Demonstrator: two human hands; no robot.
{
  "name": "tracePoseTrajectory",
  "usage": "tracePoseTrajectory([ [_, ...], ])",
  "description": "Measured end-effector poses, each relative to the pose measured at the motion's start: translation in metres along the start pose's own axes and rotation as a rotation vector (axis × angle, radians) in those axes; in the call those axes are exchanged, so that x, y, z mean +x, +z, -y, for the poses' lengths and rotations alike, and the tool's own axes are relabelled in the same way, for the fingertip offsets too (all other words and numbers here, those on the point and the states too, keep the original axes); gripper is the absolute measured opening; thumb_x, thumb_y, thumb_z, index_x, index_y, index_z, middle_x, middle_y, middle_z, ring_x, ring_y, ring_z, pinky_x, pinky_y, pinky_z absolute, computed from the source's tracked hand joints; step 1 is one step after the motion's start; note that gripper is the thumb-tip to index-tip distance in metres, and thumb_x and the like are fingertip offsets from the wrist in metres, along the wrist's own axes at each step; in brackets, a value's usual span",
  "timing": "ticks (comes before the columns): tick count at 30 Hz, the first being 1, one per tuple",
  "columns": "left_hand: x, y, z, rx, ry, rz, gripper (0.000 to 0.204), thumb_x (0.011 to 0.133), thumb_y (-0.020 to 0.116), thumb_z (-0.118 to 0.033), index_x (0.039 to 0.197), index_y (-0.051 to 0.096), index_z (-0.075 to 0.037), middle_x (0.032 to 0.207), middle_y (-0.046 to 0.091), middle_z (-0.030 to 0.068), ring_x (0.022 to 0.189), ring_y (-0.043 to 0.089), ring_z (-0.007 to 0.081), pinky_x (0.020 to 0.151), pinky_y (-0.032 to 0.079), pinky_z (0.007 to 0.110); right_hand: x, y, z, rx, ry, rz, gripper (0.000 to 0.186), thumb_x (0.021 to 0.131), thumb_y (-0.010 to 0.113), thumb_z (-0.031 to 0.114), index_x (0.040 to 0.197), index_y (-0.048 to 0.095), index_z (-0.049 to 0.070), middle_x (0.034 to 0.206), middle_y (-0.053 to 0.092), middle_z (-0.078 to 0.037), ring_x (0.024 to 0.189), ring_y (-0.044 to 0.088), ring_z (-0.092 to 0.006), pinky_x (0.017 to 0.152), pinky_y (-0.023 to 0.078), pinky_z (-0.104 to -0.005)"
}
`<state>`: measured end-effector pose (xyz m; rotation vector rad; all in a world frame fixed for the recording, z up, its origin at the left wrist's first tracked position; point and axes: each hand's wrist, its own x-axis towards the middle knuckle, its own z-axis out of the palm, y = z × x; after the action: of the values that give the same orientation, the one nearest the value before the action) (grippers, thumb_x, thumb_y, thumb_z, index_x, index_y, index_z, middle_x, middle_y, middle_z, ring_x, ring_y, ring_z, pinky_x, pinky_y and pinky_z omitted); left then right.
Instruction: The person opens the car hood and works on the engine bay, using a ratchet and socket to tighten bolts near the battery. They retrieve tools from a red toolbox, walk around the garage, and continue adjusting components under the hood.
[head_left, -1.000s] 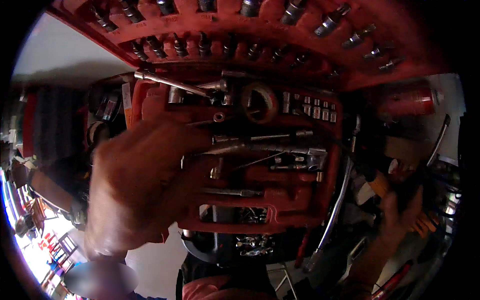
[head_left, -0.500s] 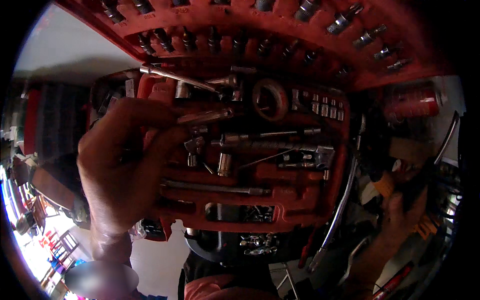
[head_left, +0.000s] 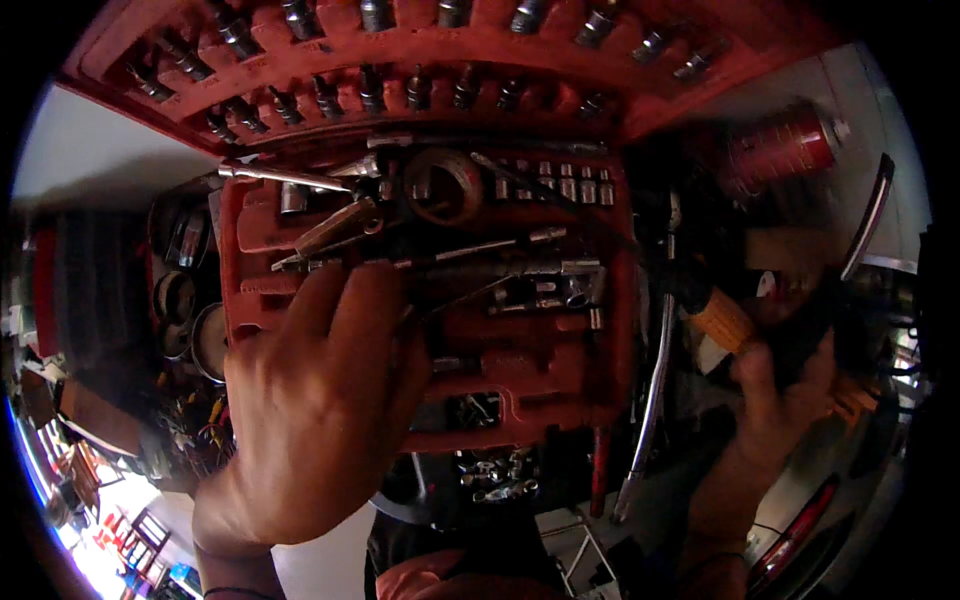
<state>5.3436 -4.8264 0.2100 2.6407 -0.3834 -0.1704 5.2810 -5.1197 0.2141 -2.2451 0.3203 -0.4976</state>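
Observation:
My left hand (head_left: 320, 400) is over the lower left of a red socket-set case (head_left: 560, 420). Its fingers are bent together and point down into the case; their tips, and anything in them, are hidden. A metal bar (head_left: 455, 365) shows just right of these fingers. Above them lies a flat metal tool handle (head_left: 335, 228), free of the hand, near a ratchet-like bar (head_left: 285, 177) and a tape roll (head_left: 442, 188). On the right my right hand (head_left: 770, 400) is closed round a tool with an orange grip (head_left: 725, 320), whose dark thin part seems to reach toward the case.
The raised lid (head_left: 330, 55) holds rows of sockets and bits. Small sockets (head_left: 585, 190) stand at the case's upper right. A red can (head_left: 785, 150) and a curved metal tube (head_left: 655, 400) are on the right. Round tins (head_left: 210, 340) stand left; loose metal parts (head_left: 500, 470) lie nearer me.
My left hand has let go of the flat metal handle, which now lies in the case, and has moved down toward me. The view has shifted; my right hand keeps the orange-gripped tool.

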Motion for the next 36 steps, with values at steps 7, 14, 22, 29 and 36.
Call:
tracePoseTrajectory([
  [7, -0.035, -0.024, 0.014, -0.613, 0.046, -0.158, 0.014, 0.072, 0.068, -0.003, 0.086, 0.066, -0.001, 0.083, 0.067, 0.0130, 0.066, 0.065, 0.0236, 0.057, 0.051, 0.036, -0.011, -0.012, -0.011, 0.073, 0.039, -0.042, 0.063, 0.076, 0.076, 0.031, 0.123, 0.048, 0.000, 0.094, 0.061, -0.006, 0.064, 0.051, -0.0063, 0.055, 0.040, -0.0197],
  [14, -0.128, -0.016, 0.093, -1.798, 0.216, 0.581, 0.023, 0.084, 0.067, -0.005, 0.094, 0.058, 0.013, 0.097, 0.064, 0.0281, 0.086, 0.067, 0.0321, 0.073, 0.056, 0.038, -0.013, 0.002, -0.009, 0.187, -0.061, 0.074, 0.062, 0.078, 0.074, 0.029, 0.124, 0.045, 0.000, 0.094, 0.061, -0.007, 0.074, 0.055, -0.0109, 0.064, 0.044, -0.0229],
  [22, -0.166, 0.014, 0.060, -1.685, -0.229, 0.392, 0.021, 0.075, 0.071, -0.003, 0.092, 0.067, 0.008, 0.093, 0.067, 0.0164, 0.077, 0.063, 0.0203, 0.060, 0.042, 0.026, -0.008, 0.042, 0.037, 0.120, -0.071, 0.340, 0.043, 0.077, 0.076, 0.011, 0.110, 0.052, -0.001, 0.093, 0.064, -0.007, 0.081, 0.060, -0.0151, 0.077, 0.048, -0.0296],
  [29, -0.232, 0.007, 0.031, -1.778, -0.475, 0.191, 0.028, 0.088, 0.067, -0.011, 0.110, 0.058, 0.002, 0.095, 0.066, 0.0081, 0.089, 0.061, 0.0118, 0.077, 0.048, 0.025, -0.061, -0.022, 0.064, 0.091, -0.096, 0.381, 0.042, 0.080, 0.067, 0.016, 0.116, 0.055, -0.003, 0.092, 0.062, -0.008, 0.081, 0.058, -0.0197, 0.072, 0.048, -0.0313],
  [36, -0.361, 0.010, -0.025, -1.740, -0.481, -0.165, 0.024, 0.094, 0.058, -0.017, 0.111, 0.058, -0.001, 0.096, 0.065, 0.0046, 0.079, 0.056, 0.0068, 0.069, 0.044, 0.020, -0.174, -0.059, 0.141, 0.037, -0.536, 1.298, 0.038, 0.091, 0.062, 0.031, 0.114, 0.062, 0.001, 0.088, 0.064, -0.013, 0.073, 0.062, -0.0285, 0.064, 0.051, -0.0376],
])
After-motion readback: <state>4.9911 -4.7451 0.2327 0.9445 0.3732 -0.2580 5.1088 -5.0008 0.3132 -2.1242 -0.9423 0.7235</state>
